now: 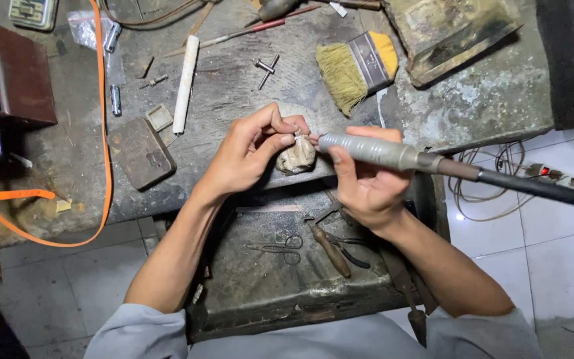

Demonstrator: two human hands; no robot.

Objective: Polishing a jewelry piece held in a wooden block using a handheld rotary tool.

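At frame centre, the left hand (250,149) pinched a small piece against a lump (297,157); the right hand (365,183), closed around the rotary handpiece (373,150), pointed its tip leftward onto it.

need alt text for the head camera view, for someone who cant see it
Seen from above, a person's left hand pinches a small pale lump while the right hand holds a grey rotary handpiece with its tip against it, over a worn, dusty workbench. A yellow-handled brush lies on the bench; scissors and pliers sit in a tray below.
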